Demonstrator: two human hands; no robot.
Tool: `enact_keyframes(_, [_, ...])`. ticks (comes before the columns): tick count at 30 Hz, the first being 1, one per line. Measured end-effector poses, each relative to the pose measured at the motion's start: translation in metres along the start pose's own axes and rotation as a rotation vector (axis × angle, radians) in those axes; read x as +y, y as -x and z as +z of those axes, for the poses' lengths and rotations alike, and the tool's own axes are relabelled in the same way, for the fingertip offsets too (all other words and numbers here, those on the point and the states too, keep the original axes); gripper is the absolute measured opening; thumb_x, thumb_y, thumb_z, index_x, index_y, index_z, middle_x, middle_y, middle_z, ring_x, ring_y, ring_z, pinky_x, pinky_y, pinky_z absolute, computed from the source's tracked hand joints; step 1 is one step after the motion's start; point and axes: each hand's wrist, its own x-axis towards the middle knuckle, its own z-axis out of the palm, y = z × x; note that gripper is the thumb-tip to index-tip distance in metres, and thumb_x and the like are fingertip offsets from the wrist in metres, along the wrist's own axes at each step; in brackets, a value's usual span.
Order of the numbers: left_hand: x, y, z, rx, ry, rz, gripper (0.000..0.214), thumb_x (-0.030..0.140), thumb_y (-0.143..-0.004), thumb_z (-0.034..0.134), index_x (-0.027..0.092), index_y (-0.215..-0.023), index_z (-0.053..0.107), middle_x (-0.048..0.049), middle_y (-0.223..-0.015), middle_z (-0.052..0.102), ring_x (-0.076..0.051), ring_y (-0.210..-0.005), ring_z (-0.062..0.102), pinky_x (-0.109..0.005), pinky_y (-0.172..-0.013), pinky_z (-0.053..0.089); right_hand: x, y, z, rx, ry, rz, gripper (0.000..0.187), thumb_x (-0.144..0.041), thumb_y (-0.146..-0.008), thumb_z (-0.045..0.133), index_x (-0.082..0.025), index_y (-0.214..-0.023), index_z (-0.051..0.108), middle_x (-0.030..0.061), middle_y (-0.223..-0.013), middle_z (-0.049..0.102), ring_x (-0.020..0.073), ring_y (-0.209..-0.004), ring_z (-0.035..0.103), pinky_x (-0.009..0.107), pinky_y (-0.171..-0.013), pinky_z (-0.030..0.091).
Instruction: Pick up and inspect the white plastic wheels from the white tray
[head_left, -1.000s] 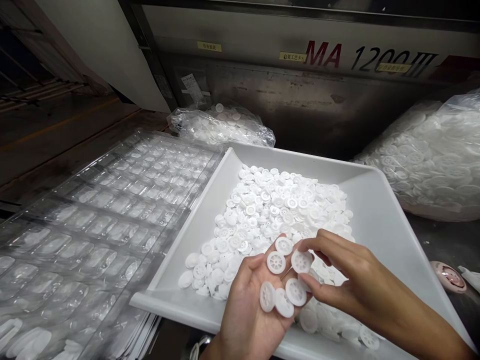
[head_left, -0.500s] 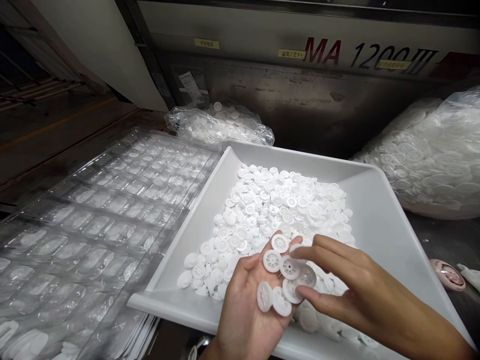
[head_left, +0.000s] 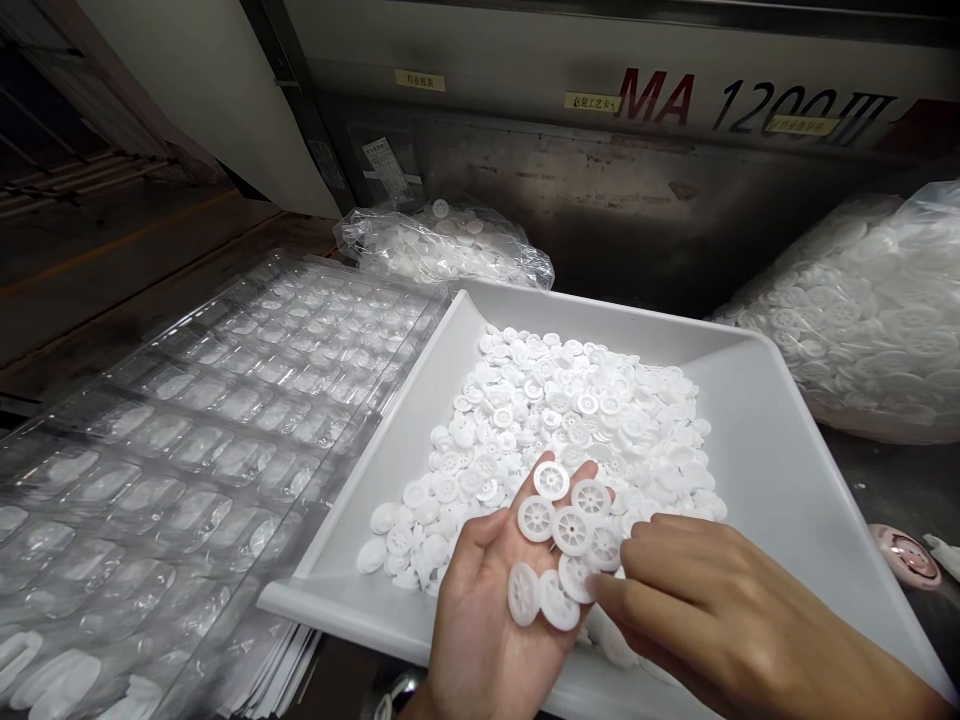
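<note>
My left hand (head_left: 499, 620) is turned palm up over the front of a grey plastic tray (head_left: 806, 450), cupping several small white plastic wheels (head_left: 571, 530). They are round and spoked, with a hub in the middle, and lie spread over the palm and fingers. Just to the right is my right hand (head_left: 720, 600), its fingers curled in and a fingertip against the edge of the lowest wheels. What its fingers hold, if anything, is hidden. Behind both hands a heap of the same white wheels (head_left: 540, 400) covers much of the tray floor.
Clear plastic blister trays (head_left: 210, 440) with rows of pockets lie at left, above stacked paper sheets (head_left: 289, 665). A clear bag of white parts (head_left: 450, 245) sits behind the tray; a larger filled bag (head_left: 877, 320) bulges at right. A machine panel (head_left: 525, 170) stands behind.
My right hand has drawn back slightly to the right and its fingers have curled in. The wheels in my left palm are now more visible and spread out.
</note>
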Motion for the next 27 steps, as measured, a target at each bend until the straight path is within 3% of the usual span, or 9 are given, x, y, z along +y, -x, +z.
enact_keyframes(6, [0.0,-0.001,-0.003,-0.097,0.076,0.01,0.064,0.033,-0.086,0.019,0.013,-0.144,0.001,-0.0155,-0.134,0.049,-0.028,-0.128,0.039,-0.05,-0.109,0.008,-0.003,-0.002,-0.002,-0.038,0.022,-0.084,0.041,-0.014,-0.096,0.023,-0.015,-0.073,0.057,0.0022,-0.065,0.053,0.0152,-0.055,0.046,0.031,-0.051,0.034])
enact_keyframes(11, [0.0,-0.002,-0.004,-0.17,0.105,0.048,0.062,0.037,-0.089,0.015,0.009,-0.144,0.008,-0.0177,-0.136,0.046,-0.028,-0.129,0.037,-0.049,-0.11,0.006,-0.006,-0.005,0.0,0.068,0.058,-0.125,0.036,0.001,-0.087,0.028,-0.014,-0.078,0.059,0.0,-0.06,0.053,0.0139,-0.051,0.046,0.029,-0.048,0.031])
enact_keyframes(16, [0.0,-0.002,-0.005,-0.139,0.081,0.049,0.06,0.036,-0.089,0.015,0.01,-0.143,0.015,-0.017,-0.136,0.047,-0.032,-0.127,0.04,-0.053,-0.109,-0.001,-0.007,-0.007,-0.001,0.059,0.052,-0.107,0.036,0.0,-0.087,0.029,-0.015,-0.067,0.054,-0.0007,-0.059,0.051,0.0126,-0.05,0.044,0.028,-0.046,0.029])
enact_keyframes(22, [0.0,-0.001,-0.007,-0.16,0.134,0.049,0.063,0.037,-0.088,0.019,0.01,-0.144,0.007,-0.0169,-0.138,0.044,-0.028,-0.13,0.037,-0.049,-0.11,0.011,-0.004,-0.004,-0.003,0.063,0.009,-0.092,0.031,-0.007,-0.092,0.035,-0.016,-0.067,0.053,-0.0022,-0.06,0.047,0.0114,-0.052,0.039,0.028,-0.047,0.028])
enact_keyframes(27, [0.0,0.0,-0.005,-0.116,0.119,0.037,0.064,0.035,-0.087,0.02,0.017,-0.144,-0.002,-0.0157,-0.134,0.049,-0.029,-0.124,0.045,-0.05,-0.107,0.016,-0.002,0.005,-0.005,0.177,-0.029,-0.006,0.02,-0.006,-0.086,0.049,-0.017,-0.07,0.051,-0.0018,-0.063,0.05,0.0118,-0.057,0.045,0.028,-0.053,0.033])
